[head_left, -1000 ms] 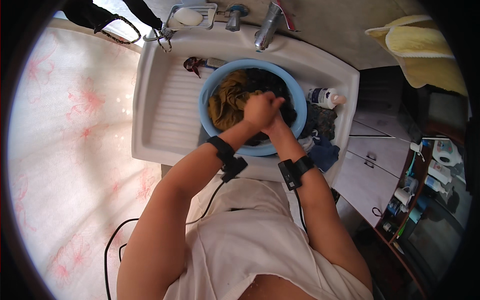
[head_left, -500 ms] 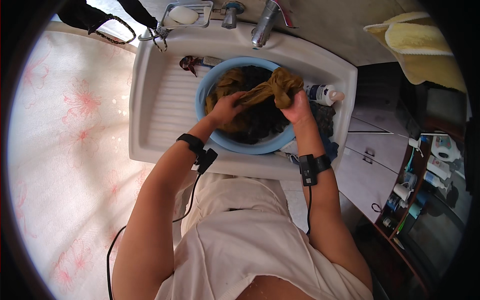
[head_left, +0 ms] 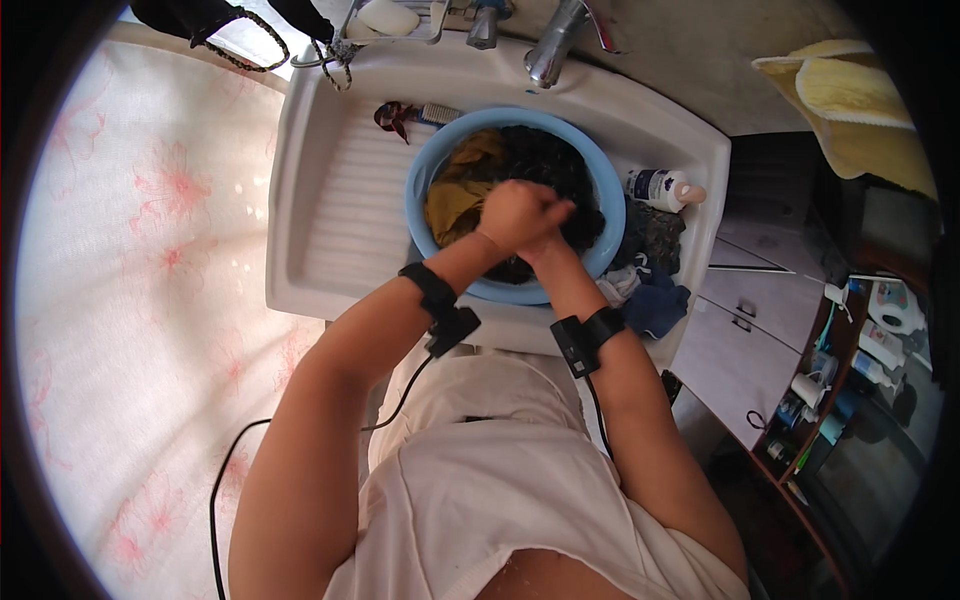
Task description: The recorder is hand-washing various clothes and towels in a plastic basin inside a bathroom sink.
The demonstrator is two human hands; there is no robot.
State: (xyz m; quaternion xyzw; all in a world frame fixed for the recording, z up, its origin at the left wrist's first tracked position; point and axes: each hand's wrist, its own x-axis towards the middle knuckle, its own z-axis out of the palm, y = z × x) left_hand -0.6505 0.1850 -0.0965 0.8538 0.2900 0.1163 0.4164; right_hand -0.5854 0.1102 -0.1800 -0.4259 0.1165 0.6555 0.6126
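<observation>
My left hand (head_left: 515, 212) is closed in a fist over the middle of a light blue basin (head_left: 417, 190). A mustard-brown cloth (head_left: 455, 208) in the basin runs up to that fist and goes under it. My right hand (head_left: 543, 243) is pressed up against the left one from below. Its fingers are hidden behind the left hand, so its grip does not show. Dark wet clothing (head_left: 545, 150) fills the far and right parts of the basin, around both hands.
The basin stands in a white sink (head_left: 330, 220) with a ribbed left side. A brush (head_left: 440, 114) lies behind it. At right are a white bottle (head_left: 655, 188) and a blue cloth (head_left: 655, 305). The faucet (head_left: 550, 55) overhangs the back rim.
My hands have come together, the right moving left and down. The bunched cloth once raised between them has gone down into the basin. The view has shifted slightly.
</observation>
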